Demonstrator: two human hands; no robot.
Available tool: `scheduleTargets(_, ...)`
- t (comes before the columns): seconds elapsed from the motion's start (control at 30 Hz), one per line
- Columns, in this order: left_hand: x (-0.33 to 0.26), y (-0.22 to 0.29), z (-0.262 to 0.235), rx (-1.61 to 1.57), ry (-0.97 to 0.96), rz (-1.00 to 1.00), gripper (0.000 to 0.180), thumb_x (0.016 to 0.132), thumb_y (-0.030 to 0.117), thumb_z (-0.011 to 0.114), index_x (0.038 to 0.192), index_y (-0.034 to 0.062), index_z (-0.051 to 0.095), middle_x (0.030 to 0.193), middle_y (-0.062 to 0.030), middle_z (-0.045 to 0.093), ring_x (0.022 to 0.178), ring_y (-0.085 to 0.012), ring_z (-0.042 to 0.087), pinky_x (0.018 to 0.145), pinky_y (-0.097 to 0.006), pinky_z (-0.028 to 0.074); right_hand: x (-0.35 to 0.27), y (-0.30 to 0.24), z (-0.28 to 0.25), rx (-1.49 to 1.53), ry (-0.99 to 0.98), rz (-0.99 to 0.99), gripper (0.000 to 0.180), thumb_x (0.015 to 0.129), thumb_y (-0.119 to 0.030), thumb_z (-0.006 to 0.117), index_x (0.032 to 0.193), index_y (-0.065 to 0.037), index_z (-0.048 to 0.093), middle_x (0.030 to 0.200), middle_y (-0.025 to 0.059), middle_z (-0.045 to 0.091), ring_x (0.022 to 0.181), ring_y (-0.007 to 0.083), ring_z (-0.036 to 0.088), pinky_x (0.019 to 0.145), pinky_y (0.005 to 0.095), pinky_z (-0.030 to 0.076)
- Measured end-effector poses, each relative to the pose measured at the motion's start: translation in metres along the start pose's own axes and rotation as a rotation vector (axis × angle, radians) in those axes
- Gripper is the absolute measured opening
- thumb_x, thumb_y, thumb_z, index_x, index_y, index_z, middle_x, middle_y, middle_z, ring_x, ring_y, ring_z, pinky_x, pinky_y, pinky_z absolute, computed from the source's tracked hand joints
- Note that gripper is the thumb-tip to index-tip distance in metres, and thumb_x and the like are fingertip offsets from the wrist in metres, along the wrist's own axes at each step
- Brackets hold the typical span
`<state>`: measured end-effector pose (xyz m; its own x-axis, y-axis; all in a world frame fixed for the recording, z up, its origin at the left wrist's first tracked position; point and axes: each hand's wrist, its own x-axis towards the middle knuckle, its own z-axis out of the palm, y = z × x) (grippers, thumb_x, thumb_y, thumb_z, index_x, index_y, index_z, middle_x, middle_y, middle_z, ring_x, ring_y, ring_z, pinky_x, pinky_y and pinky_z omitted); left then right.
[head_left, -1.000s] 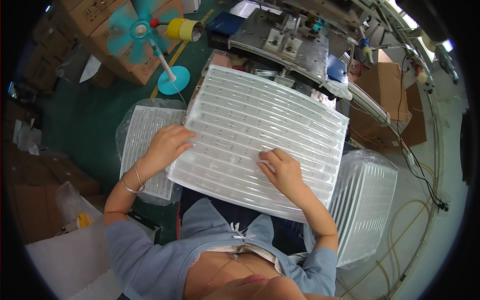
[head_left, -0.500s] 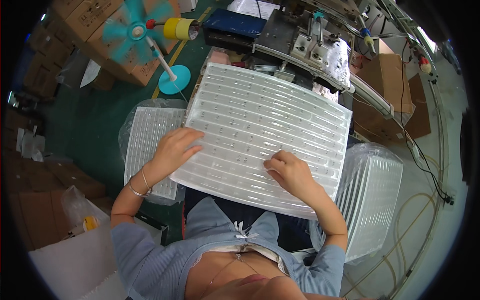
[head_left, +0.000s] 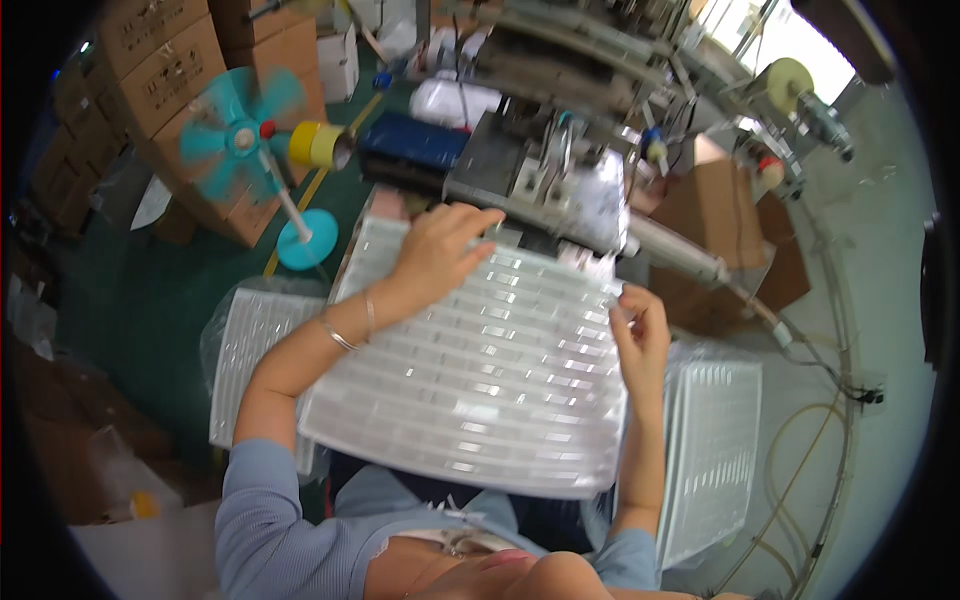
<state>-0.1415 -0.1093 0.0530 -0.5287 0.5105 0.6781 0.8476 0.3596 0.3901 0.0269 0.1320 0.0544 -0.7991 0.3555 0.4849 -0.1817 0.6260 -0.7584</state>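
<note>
- head view: a wide white ribbed tray (head_left: 450, 400) lies in front of the person, above the lap, its near edge toward the body and its far edge toward a metal machine (head_left: 490, 165); what bears it is mostly hidden.
- the left hand (head_left: 445, 255) reaches across the tray's far left part, thumb and fingers apart and partly bent at the far edge; blur makes it impossible to tell whether it grips anything.
- a silvery bracelet (head_left: 340, 338) hangs at the left wrist.
- the right hand (head_left: 645, 325) is at the tray's far right corner, fingers curled and thumb near them; whether they are closed on the rim, i cannot tell.
- small bright marks sit in rows along the tray's ribs, too blurred to make out.
- to the left, partly behind the left forearm, lies another ribbed tray (head_left: 255, 335) in clear plastic wrap.
- to the right, beyond the right forearm, more ribbed trays (head_left: 715, 440) lean together, also with clear plastic.
- a teal fan (head_left: 243, 138) stands on the green floor (head_left: 130, 310) at the far left, yellow tape rolls (head_left: 316, 145) beside its blades.
- a dark blue box (head_left: 415, 143) is left of the machine; an open cardboard box (head_left: 715, 205) is right of it.
</note>
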Motion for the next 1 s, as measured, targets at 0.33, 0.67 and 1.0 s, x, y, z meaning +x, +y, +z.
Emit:
scheduleTargets(0.33,0.118,-0.012,0.092,0.333,0.118,0.186,0.034,0.081,0.043,0.061,0.103,0.0163,0.066,0.102,-0.0127,0.057,0.094,-0.0263,0.049,0.075,-0.037,0.035,0.072,0.026,0.013,-0.045,0.013,0.019,0.023,0.088,-0.004,0.06,0.111,0.001,0.059,0.112,0.0107,0.061,0.09,0.0142,0.062,0.067,0.0252,0.053)
scheduleTargets(0.67,0.054,0.0,0.022,0.1,0.282,0.232,0.032,0.075,0.013,0.07,0.107,0.0106,0.066,0.077,-0.0026,0.059,0.076,-0.0196,0.054,0.069,-0.034,0.04,0.151,-0.007,0.097,-0.534,0.175,-0.493,0.022,0.084,-0.007,0.062,0.105,-0.005,0.061,0.102,0.0118,0.064,0.083,0.0277,0.065,0.063,0.0358,0.053)
scheduleTargets(1.0,-0.033,0.013,-0.038,-0.026,0.064,0.262,0.036,0.075,0.009,0.07,0.11,0.0082,0.064,0.061,-0.0012,0.053,0.055,-0.0168,0.05,0.054,-0.029,0.04,0.175,-0.006,0.107,-0.615,0.009,-0.214,0.031,0.088,-0.026,0.061,0.112,-0.007,0.064,0.102,0.012,0.066,0.091,0.0304,0.063,0.077,0.0367,0.05)
